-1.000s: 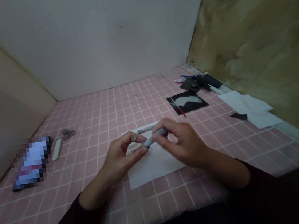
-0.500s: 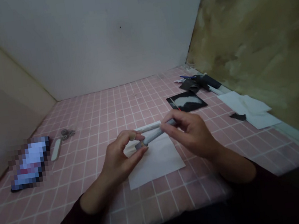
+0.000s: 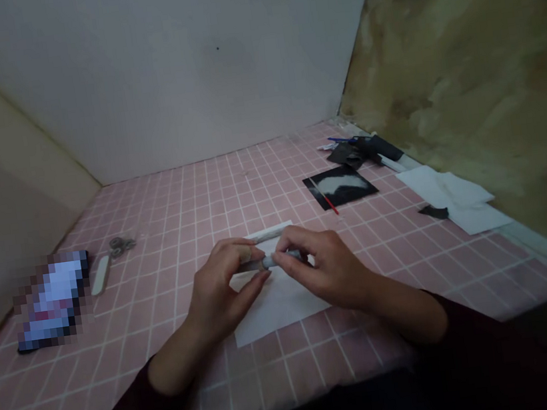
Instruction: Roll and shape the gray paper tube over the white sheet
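Observation:
Over a white paper sheet [image 3: 276, 302], both hands meet at a thin grey rolled tube [image 3: 269, 260]. Thumb and fingers of my left hand [image 3: 221, 286] pinch its left end, near a small yellowish spot. My right hand [image 3: 329, 261] grips the tube just beside them, thumb and forefinger close to my left fingertips. The tube's right part is partly hidden by my right fingers. Another narrow grey strip [image 3: 270, 233] lies along the sheet's far edge, behind the hands.
A blurred phone-like object [image 3: 54, 301], a white flat stick [image 3: 101, 275] and small grey rings [image 3: 120, 245] lie left. Right are a black sheet with white powder [image 3: 346, 184], a red-tipped brush [image 3: 330, 203], dark scraps [image 3: 377, 149] and white papers [image 3: 454, 198] by the wall.
My right hand has moved left and slightly down along the tube, close to my left fingertips. The tube lies more level, and the brush's red end is now uncovered.

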